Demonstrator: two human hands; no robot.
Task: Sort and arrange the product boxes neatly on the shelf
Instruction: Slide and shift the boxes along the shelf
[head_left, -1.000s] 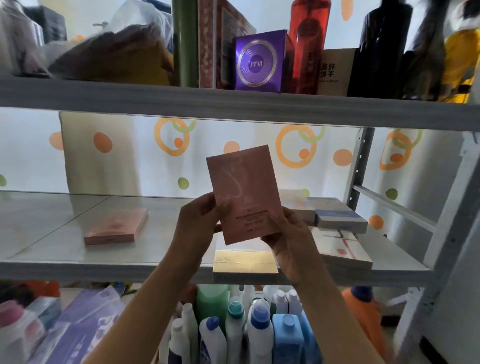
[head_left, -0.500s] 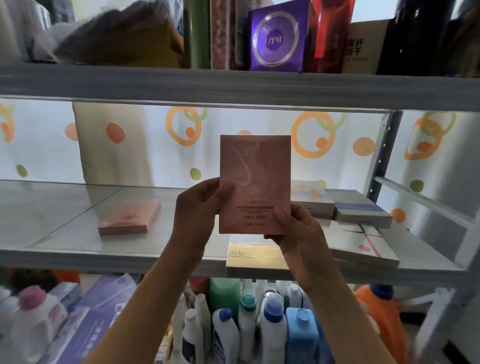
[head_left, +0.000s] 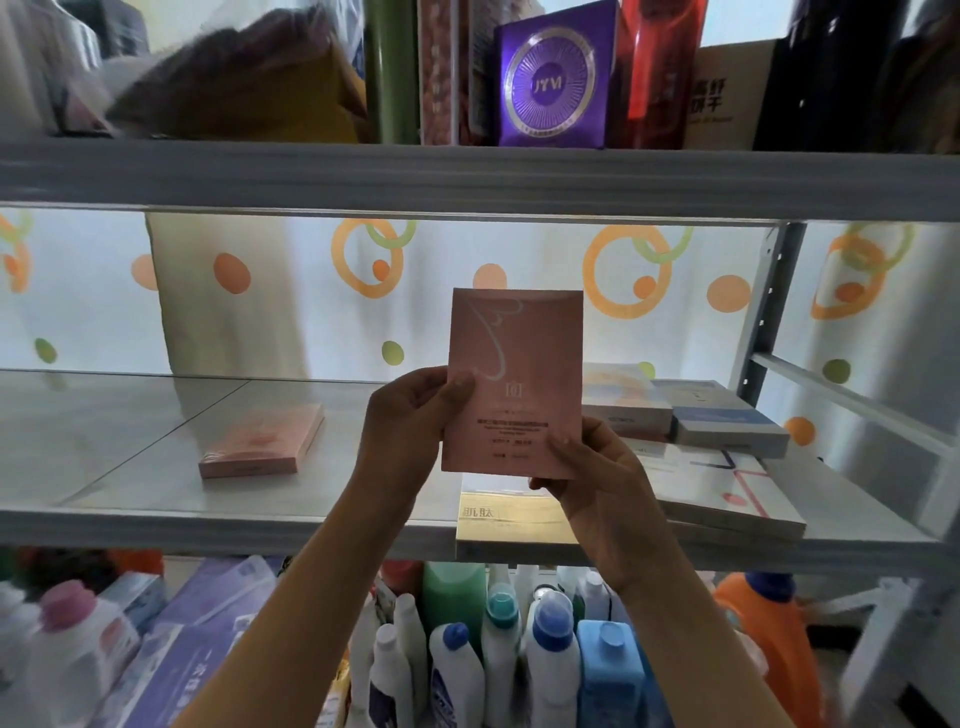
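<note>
I hold a flat pink box (head_left: 515, 374) upright in front of the middle shelf (head_left: 156, 525), its printed face toward me. My left hand (head_left: 410, 415) grips its lower left edge, thumb on the front. My right hand (head_left: 592, 478) pinches its bottom right corner. A second pink box (head_left: 262, 441) lies flat on the shelf to the left. A gold box (head_left: 509, 525) lies at the shelf's front edge below my hands. A pile of white and blue boxes (head_left: 722, 431) lies on the right.
The upper shelf (head_left: 467, 176) carries a purple box (head_left: 553, 78), a red bottle and other packs. Below the middle shelf stand several detergent bottles (head_left: 550, 654) and purple packs (head_left: 208, 634). A metal upright (head_left: 763, 312) is at the right.
The pink box has turned from tilted to straight upright in my hands. The view has shifted down and slightly left, so the shelves sit higher in the picture.
</note>
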